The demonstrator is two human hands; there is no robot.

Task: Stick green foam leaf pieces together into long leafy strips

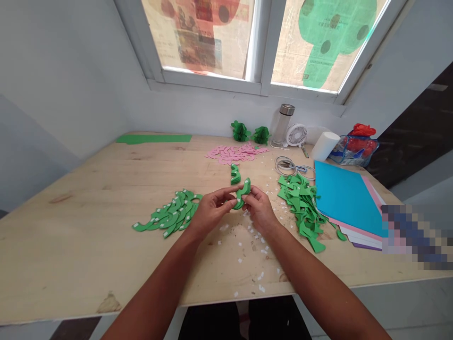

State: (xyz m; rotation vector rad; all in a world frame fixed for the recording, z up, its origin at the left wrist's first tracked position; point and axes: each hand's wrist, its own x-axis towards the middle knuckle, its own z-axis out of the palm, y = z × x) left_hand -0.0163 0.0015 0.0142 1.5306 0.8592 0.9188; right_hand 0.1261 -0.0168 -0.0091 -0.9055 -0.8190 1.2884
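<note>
Bare forearms (155,283) come in over the near edge of the wooden table (71,245), above dark-clad legs (212,321), and run up to two hands close together near the middle. From where I stand I can see the left hand (214,208) pinching one side of some curved green pieces (244,191), while the right hand (260,208) grips the other side, fingers closed on them; small white squares show on the green. Just beyond the fingertips sits a small green stack (235,174), and past that lies a spread of pink cutouts (233,153). Beside the left hand is a heap of green curved cutouts (177,215), overlapping and dotted with more white squares. Over on the right, well apart from the right hand, green scraps (300,203) lie in a tangle against a fan of coloured sheets (347,198), blue uppermost. White bits (262,276) are scattered between the forearms. Along the back, below the window (265,47), stand two pleated green paper ornaments (239,132), a clear bottle (282,126), a little white fan (296,136) and a white roll (324,146), with a green strip (152,138) lying at the far left.
</note>
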